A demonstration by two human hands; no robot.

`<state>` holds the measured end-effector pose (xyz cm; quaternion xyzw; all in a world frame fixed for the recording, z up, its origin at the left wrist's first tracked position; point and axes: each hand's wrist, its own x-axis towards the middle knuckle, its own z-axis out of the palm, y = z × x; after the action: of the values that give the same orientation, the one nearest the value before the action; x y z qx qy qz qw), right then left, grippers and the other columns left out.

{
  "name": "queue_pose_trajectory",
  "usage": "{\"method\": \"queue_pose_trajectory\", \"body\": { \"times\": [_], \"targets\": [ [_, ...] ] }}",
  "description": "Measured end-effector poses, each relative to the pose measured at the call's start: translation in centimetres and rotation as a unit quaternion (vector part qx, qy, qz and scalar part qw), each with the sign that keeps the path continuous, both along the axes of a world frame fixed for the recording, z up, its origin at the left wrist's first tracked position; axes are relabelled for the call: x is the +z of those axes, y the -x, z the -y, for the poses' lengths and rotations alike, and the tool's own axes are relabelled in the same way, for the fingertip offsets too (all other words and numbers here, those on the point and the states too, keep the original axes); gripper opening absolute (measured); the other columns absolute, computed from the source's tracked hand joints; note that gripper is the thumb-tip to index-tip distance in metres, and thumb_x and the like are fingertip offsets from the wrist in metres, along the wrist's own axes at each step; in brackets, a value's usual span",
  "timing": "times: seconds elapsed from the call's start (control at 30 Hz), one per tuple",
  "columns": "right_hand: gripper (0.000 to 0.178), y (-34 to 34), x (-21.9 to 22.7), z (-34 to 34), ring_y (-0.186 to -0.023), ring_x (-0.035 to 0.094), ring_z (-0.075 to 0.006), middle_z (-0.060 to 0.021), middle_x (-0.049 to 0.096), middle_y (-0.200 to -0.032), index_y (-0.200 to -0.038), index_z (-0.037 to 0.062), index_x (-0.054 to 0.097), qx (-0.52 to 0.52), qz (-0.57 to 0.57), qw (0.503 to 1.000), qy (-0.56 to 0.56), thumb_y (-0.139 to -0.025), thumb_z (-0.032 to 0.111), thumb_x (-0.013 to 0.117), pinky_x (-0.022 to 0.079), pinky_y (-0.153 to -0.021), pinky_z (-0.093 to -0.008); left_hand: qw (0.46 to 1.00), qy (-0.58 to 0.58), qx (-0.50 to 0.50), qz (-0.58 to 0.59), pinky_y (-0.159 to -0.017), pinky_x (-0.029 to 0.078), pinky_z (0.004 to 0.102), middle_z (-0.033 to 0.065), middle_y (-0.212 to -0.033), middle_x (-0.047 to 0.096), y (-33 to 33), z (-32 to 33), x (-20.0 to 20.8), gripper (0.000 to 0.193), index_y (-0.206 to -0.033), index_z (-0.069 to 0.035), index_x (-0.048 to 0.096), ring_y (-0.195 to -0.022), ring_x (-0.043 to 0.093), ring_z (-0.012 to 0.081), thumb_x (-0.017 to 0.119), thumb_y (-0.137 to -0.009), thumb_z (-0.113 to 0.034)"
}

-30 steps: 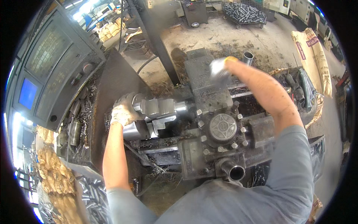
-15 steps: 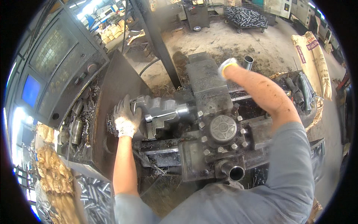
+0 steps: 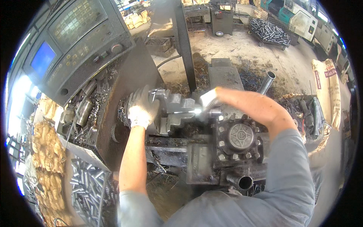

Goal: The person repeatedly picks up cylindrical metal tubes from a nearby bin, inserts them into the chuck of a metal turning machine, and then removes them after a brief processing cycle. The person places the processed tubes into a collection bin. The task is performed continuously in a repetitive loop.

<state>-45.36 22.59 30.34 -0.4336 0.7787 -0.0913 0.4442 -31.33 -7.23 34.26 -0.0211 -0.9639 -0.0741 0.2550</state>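
My left hand (image 3: 143, 106), in a pale work glove, lies over the dark round lathe chuck (image 3: 163, 122) with its fingers stretched along it and the thumb apart. Stepped metal jaws (image 3: 179, 103) stand out from the chuck's face. Between them shows a shiny metal workpiece (image 3: 196, 111), pointing right. Just above and beside its right end is my gloved right hand (image 3: 208, 99), its fingers smeared by motion. Whether it touches the workpiece, I cannot tell. To the right sits the bolted tool turret (image 3: 241, 137) with a round cap.
A metal tube (image 3: 267, 82) stands tilted beyond my right forearm. The control panel (image 3: 79, 38) rises at left above a chip-filled tray (image 3: 85, 113). Cut tubes (image 3: 89, 185) fill a bin at lower left. Sacks (image 3: 329, 90) stand at right; a wire cart (image 3: 270, 32) holds metal parts.
My right hand has swung left and nearer, from beyond the turret to beside the workpiece. My left hand stays on the chuck. The whole view has shifted.
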Motion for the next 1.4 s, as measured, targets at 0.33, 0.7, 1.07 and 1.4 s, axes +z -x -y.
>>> {"method": "queue_pose_trajectory", "body": {
  "times": [0.33, 0.7, 1.07, 1.4],
  "targets": [
    [0.076, -8.1, 4.2, -17.8, -0.097, 0.077, -0.0403, -0.0250, 0.076, -0.106, -0.133, 0.0009, 0.064, -0.326, -0.367, 0.865, 0.106, -0.069, 0.036, 0.086, 0.062, -0.087, -0.0472, 1.000, 0.004, 0.007, -0.013, -0.121, 0.040, 0.0527, 0.0220, -0.143, 0.065, 0.1, 0.3, -0.6, 0.067, -0.144, -0.004, 0.061, -0.137, 0.058, 0.0402, 0.074, -0.082, -0.025],
    [0.082, -31.5, 16.7, -9.7, -0.109, 0.077, -0.0289, -0.0183, 0.077, -0.116, -0.139, 0.0039, 0.060, -0.458, -0.364, 0.684, 0.436, -0.071, 0.033, 0.096, 0.062, -0.097, -0.0418, 0.929, -0.301, -0.200, 0.084, -0.119, 0.047, 0.0462, 0.0173, -0.154, 0.059, -6.9, -4.5, 3.8, 0.075, -0.161, -0.003, 0.045, -0.143, 0.056, 0.0317, 0.076, -0.096, -0.027],
    [0.050, -41.3, 5.3, 1.0, -0.084, 0.074, -0.0174, -0.0075, 0.075, -0.108, -0.129, 0.0037, 0.067, -0.633, 0.427, 0.538, 0.357, -0.102, 0.046, 0.069, 0.061, -0.067, -0.0342, 0.281, -0.890, -0.206, 0.295, -0.107, 0.054, 0.0568, 0.0175, -0.117, 0.068, -21.4, -9.2, -4.1, 0.057, -0.140, -0.001, 0.052, -0.114, 0.068, 0.0356, 0.068, -0.103, -0.041],
    [0.067, -41.9, -7.3, 1.0, -0.106, 0.069, -0.0175, -0.0162, 0.073, -0.123, -0.136, -0.0031, 0.065, -0.578, 0.223, 0.746, 0.247, -0.082, 0.028, 0.090, 0.057, -0.091, -0.0343, 0.395, -0.854, -0.077, 0.331, -0.111, 0.051, 0.0464, 0.0159, -0.125, 0.070, -22.2, -9.9, -15.2, 0.043, -0.137, -0.001, 0.060, -0.119, 0.068, 0.0314, 0.070, -0.103, -0.025]
  ]
}}
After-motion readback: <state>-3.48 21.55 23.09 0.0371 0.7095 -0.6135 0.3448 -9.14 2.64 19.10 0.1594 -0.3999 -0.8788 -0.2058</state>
